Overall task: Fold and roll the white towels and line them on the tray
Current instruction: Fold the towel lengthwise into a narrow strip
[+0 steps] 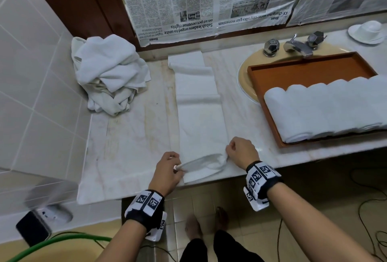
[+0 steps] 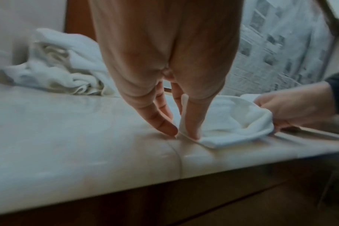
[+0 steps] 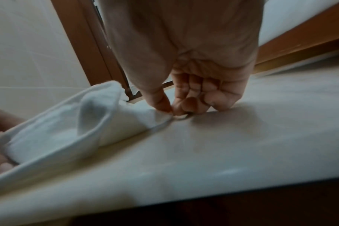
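Observation:
A long folded white towel [image 1: 199, 102] lies lengthwise on the marble counter [image 1: 129, 136], running from the back wall to the front edge. Its near end [image 2: 232, 122] is lifted and curled over. My left hand [image 1: 178, 167] pinches the left corner of that end, and my right hand [image 1: 227, 152] pinches the right corner [image 3: 164, 116] between thumb and forefinger. Several rolled white towels [image 1: 326, 106] lie side by side in the brown wooden tray [image 1: 305, 66] over the sink at the right.
A heap of unfolded white towels [image 1: 106, 73] sits at the back left corner against the tiled wall. Behind the tray stand the tap [image 1: 297, 47] and a white cup on a saucer [image 1: 368, 31]. Newspaper covers the wall behind. Cables lie on the floor.

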`<action>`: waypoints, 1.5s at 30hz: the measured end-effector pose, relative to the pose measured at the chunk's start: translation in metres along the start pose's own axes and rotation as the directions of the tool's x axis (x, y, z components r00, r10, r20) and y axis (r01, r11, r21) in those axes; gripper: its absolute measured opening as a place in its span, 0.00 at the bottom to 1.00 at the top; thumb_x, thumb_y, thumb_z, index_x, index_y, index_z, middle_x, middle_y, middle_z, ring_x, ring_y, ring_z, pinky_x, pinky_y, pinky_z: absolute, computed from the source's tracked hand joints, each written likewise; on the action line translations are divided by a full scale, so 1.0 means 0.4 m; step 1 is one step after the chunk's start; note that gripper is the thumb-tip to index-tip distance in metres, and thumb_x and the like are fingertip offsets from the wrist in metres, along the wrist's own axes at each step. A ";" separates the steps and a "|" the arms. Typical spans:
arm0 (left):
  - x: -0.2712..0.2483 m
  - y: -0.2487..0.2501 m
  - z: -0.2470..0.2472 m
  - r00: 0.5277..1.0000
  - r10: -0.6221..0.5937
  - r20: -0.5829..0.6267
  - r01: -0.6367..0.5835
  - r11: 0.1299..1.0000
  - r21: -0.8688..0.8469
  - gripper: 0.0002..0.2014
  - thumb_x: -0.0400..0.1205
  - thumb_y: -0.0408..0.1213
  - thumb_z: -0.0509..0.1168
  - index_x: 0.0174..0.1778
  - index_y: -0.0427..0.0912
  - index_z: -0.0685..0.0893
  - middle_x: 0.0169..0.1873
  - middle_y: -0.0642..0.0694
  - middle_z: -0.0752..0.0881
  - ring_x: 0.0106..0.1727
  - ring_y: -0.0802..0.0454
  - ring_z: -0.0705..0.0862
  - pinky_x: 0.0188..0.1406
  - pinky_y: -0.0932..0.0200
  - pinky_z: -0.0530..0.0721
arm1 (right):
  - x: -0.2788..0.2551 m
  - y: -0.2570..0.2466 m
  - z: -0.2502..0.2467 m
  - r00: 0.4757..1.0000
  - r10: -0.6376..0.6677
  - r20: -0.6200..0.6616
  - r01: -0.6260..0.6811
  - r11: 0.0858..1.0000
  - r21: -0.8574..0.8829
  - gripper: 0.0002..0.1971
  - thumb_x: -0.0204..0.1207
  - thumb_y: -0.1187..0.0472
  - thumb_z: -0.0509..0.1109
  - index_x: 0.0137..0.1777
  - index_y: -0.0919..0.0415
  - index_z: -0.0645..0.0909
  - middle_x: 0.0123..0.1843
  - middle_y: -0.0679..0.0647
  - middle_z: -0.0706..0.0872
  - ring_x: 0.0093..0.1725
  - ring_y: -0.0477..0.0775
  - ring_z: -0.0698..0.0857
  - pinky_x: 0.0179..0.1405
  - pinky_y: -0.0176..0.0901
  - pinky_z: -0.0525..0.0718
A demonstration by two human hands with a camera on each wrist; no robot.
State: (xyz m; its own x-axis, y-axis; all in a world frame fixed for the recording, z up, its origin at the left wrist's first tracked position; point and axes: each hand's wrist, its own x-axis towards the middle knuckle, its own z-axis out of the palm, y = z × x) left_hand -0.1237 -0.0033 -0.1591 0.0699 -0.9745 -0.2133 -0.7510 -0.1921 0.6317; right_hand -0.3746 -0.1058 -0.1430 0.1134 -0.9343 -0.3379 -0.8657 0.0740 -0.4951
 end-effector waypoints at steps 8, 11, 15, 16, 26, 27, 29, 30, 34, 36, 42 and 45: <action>-0.032 -0.002 0.023 0.994 0.089 0.056 -0.084 0.994 -0.073 0.17 0.74 0.35 0.76 0.51 0.61 0.82 0.68 0.57 0.71 0.67 0.56 0.73 0.67 0.58 0.76 | -0.067 0.030 -0.055 0.996 -0.017 0.086 -0.013 0.939 0.344 0.05 0.81 0.54 0.68 0.47 0.54 0.80 0.46 0.50 0.86 0.46 0.48 0.84 0.39 0.34 0.75; -0.030 0.002 0.024 0.997 0.070 0.041 -0.067 0.995 -0.076 0.14 0.74 0.37 0.77 0.50 0.58 0.83 0.66 0.57 0.72 0.68 0.55 0.74 0.68 0.55 0.77 | -0.143 0.050 -0.053 0.973 -0.093 0.213 0.005 0.924 0.383 0.05 0.78 0.56 0.72 0.51 0.48 0.81 0.50 0.46 0.86 0.50 0.44 0.84 0.42 0.32 0.76; -0.024 0.013 0.027 0.997 0.068 0.032 -0.066 0.994 -0.086 0.12 0.75 0.44 0.78 0.50 0.55 0.84 0.69 0.56 0.71 0.68 0.58 0.73 0.66 0.62 0.72 | -0.183 0.078 -0.022 0.973 -0.130 0.189 0.037 0.902 0.429 0.12 0.75 0.55 0.76 0.58 0.48 0.82 0.52 0.44 0.86 0.54 0.41 0.84 0.49 0.29 0.77; -0.025 0.017 0.029 0.997 0.073 0.028 -0.071 0.995 -0.072 0.12 0.75 0.47 0.78 0.51 0.54 0.84 0.69 0.57 0.70 0.68 0.59 0.71 0.65 0.64 0.69 | -0.180 0.080 -0.015 0.976 -0.138 0.167 0.054 0.902 0.428 0.11 0.75 0.55 0.77 0.57 0.50 0.83 0.51 0.44 0.87 0.53 0.40 0.85 0.49 0.28 0.77; -0.029 0.025 0.035 0.995 0.055 0.088 -0.055 0.998 0.001 0.17 0.72 0.41 0.81 0.53 0.54 0.84 0.74 0.52 0.68 0.67 0.53 0.67 0.65 0.62 0.66 | -0.209 0.085 0.016 0.995 -0.061 -0.084 0.090 0.912 0.400 0.06 0.77 0.63 0.71 0.46 0.54 0.75 0.37 0.54 0.81 0.35 0.46 0.78 0.36 0.30 0.78; -0.032 0.024 0.035 0.994 0.060 0.095 -0.061 0.998 0.005 0.17 0.71 0.40 0.81 0.53 0.54 0.84 0.74 0.52 0.69 0.68 0.52 0.67 0.65 0.61 0.66 | -0.216 0.092 0.023 0.996 -0.062 -0.063 0.082 0.916 0.393 0.06 0.79 0.63 0.70 0.48 0.53 0.75 0.38 0.53 0.81 0.36 0.47 0.79 0.36 0.30 0.78; -0.042 0.024 0.037 0.992 0.076 0.103 -0.079 0.997 0.017 0.16 0.71 0.36 0.80 0.52 0.51 0.86 0.74 0.50 0.69 0.70 0.47 0.69 0.64 0.61 0.65 | -0.230 0.107 0.031 0.998 -0.061 0.000 0.056 0.927 0.371 0.07 0.81 0.62 0.69 0.50 0.50 0.74 0.40 0.53 0.82 0.40 0.50 0.83 0.39 0.32 0.81; -0.046 0.023 0.038 0.991 0.089 0.101 -0.092 0.995 0.027 0.15 0.71 0.33 0.79 0.51 0.50 0.86 0.74 0.49 0.70 0.71 0.44 0.69 0.63 0.61 0.64 | -0.236 0.114 0.031 0.998 -0.054 0.036 0.038 0.935 0.352 0.08 0.81 0.61 0.69 0.50 0.48 0.74 0.42 0.53 0.82 0.42 0.50 0.83 0.41 0.33 0.82; -0.059 0.019 0.037 0.989 0.104 0.106 -0.107 0.994 0.021 0.13 0.73 0.28 0.72 0.48 0.51 0.89 0.72 0.50 0.72 0.72 0.44 0.69 0.65 0.60 0.63 | -0.254 0.126 0.016 0.989 -0.020 0.145 -0.033 0.934 0.357 0.10 0.79 0.63 0.69 0.54 0.48 0.74 0.49 0.51 0.81 0.49 0.48 0.83 0.45 0.31 0.79; -0.060 0.022 0.033 0.988 0.092 0.127 -0.094 0.995 0.011 0.13 0.74 0.28 0.71 0.47 0.52 0.89 0.73 0.51 0.71 0.73 0.46 0.68 0.66 0.61 0.63 | -0.255 0.124 0.013 0.985 0.000 0.171 -0.071 0.910 0.409 0.09 0.80 0.61 0.69 0.55 0.48 0.75 0.53 0.50 0.82 0.52 0.45 0.82 0.46 0.30 0.78; -0.054 0.048 0.027 0.997 0.021 0.074 -0.021 1.000 -0.010 0.09 0.79 0.40 0.71 0.54 0.53 0.85 0.70 0.55 0.73 0.70 0.50 0.69 0.64 0.62 0.65 | -0.244 0.114 0.042 0.995 0.080 0.053 -0.095 0.886 0.455 0.08 0.78 0.59 0.74 0.51 0.54 0.77 0.47 0.52 0.82 0.46 0.47 0.82 0.42 0.29 0.77; -0.056 0.042 0.029 0.996 0.051 0.073 -0.058 0.994 0.090 0.13 0.79 0.45 0.71 0.59 0.53 0.82 0.69 0.56 0.72 0.68 0.51 0.69 0.60 0.59 0.71 | -0.243 0.110 0.044 0.995 0.078 0.069 -0.096 0.937 0.337 0.09 0.76 0.58 0.74 0.49 0.52 0.75 0.44 0.51 0.81 0.43 0.49 0.82 0.41 0.32 0.79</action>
State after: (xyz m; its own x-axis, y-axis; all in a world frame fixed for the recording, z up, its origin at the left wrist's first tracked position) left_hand -0.1455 0.0169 -0.1526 -0.0169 -0.9719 -0.2350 -0.8096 -0.1246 0.5737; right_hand -0.4154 -0.0055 -0.1460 0.0791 -0.8996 -0.4295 -0.6573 0.2768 -0.7009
